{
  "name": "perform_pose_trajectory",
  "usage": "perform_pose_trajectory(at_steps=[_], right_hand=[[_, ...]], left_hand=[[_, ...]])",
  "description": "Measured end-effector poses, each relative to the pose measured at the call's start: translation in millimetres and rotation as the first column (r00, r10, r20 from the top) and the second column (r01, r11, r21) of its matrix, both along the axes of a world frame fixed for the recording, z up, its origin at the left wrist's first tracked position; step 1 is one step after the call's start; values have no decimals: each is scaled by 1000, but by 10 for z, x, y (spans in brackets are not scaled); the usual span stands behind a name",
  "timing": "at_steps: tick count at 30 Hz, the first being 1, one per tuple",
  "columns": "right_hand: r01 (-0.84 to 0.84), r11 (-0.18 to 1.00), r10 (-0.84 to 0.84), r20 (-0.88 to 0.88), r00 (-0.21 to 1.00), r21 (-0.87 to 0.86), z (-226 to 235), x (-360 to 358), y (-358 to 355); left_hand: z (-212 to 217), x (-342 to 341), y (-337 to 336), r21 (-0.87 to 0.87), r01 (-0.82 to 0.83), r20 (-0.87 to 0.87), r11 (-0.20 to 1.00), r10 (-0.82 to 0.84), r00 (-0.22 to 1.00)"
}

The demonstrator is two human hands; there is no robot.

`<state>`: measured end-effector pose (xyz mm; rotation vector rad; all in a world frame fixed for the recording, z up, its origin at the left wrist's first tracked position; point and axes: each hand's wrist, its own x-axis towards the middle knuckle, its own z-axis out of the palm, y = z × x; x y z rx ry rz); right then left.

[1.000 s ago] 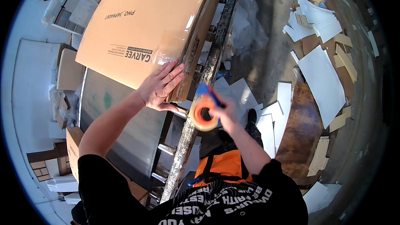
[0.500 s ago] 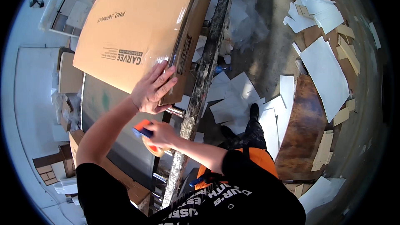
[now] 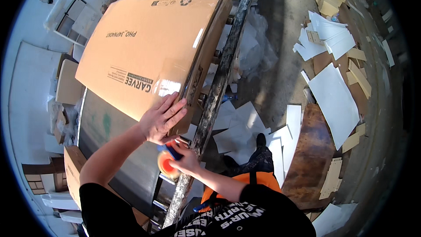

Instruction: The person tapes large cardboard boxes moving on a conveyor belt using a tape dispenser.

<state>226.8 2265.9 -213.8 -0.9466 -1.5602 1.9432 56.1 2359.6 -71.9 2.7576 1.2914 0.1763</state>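
A large flat brown cardboard box [image 3: 144,48] lies on a grey metal worktable [image 3: 105,127]. My left hand [image 3: 163,117] presses flat on the box's near corner, fingers spread. Just below that corner, my right hand [image 3: 184,158] grips an orange and blue tape dispenser [image 3: 167,161], held against the box's near edge. A shiny strip of clear tape runs across the box top.
A dirty metal rail with rollers [image 3: 215,92] runs along the table's right side. White sheets [image 3: 333,101] and wooden offcuts [image 3: 331,177] litter the floor to the right. Crumpled clear plastic [image 3: 258,48] lies by the rail. Cardboard pieces [image 3: 68,83] sit on the left.
My right hand has carried the tape dispenser from the right of the rail leftward and down to the box's near edge, under my left hand. The left hand has stayed on the box.
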Motion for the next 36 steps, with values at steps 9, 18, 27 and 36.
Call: perform_pose_trajectory(at_steps=[9, 18, 27, 36], right_hand=[[-752, 620, 734, 172, 657, 222, 607, 14, 1006], [-432, 821, 371, 226, 901, 374, 656, 1745, 4568], [-361, 685, 286, 223, 932, 633, 1793, 1152, 6258], [-666, 69, 162, 651, 742, 742, 2944, -1015, 6249]], left_hand=[[-13, 103, 115, -191, -290, -28, 938, 290, 957], [7, 556, 2448, 22, -627, 1, 779, 627, 779], [-84, -151, 4021, -19, -983, 43, 182, 983, 181], [-131, -322, 3462, -51, -957, 101, -285, 952, -289]])
